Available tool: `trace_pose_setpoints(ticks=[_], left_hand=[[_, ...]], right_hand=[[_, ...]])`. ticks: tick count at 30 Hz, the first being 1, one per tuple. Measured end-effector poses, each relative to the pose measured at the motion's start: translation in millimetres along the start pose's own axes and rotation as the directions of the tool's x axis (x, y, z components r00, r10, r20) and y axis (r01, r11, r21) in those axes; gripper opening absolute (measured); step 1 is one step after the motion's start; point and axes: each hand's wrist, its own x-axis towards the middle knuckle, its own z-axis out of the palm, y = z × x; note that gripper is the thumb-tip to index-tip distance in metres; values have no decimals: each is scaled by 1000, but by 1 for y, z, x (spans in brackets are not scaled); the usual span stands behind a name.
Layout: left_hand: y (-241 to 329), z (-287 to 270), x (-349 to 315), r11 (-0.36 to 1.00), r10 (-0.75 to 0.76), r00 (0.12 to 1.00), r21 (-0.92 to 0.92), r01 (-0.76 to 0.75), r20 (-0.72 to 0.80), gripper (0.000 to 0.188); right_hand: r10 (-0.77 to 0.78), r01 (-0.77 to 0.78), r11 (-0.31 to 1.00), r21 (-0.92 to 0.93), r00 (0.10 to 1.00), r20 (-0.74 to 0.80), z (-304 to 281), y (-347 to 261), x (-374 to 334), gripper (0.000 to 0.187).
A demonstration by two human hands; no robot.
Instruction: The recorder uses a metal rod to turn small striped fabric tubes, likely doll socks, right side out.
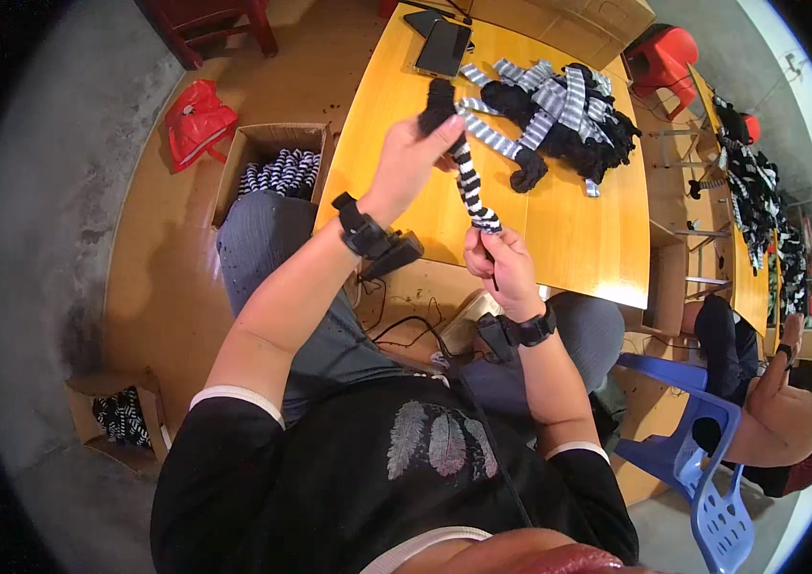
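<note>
Stretched between my hands, above the table's near edge, is a long black-and-white striped knit piece (468, 182) with a plain black end; whether it is a sock or a long glove I cannot tell. My left hand (404, 167) is closed around its black part, thumb on top. Lower down, my right hand (506, 268) pinches the striped end between thumb and fingers. Past them on the wooden table (377, 158) lies a tangled pile of similar knit pieces (559, 110), black with grey-and-white stripes. Both wrists wear black straps with small boxes.
A phone (442, 48) and a cardboard box (569, 29) are on the table's far side. Open cartons with striped knit pieces stand by my left knee (282, 172) and at lower left (124, 416). At right are a blue chair (683, 450) and a seated person (779, 411).
</note>
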Motion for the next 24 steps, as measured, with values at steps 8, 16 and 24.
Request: trace_pose_setpoints(ticks=[8, 16, 24], left_hand=[[12, -23, 10, 985, 130, 982, 127, -113, -134, 39], [-8, -14, 2, 915, 68, 985, 384, -124, 158, 49], [-1, -3, -7, 408, 192, 878, 778, -478, 439, 50]], right_hand=[[-149, 138, 931, -338, 989, -9, 5, 4, -1, 22], [-303, 250, 868, -429, 951, -59, 2, 0, -1, 19], [-112, 89, 991, -96, 955, -276, 21, 5, -5, 20]])
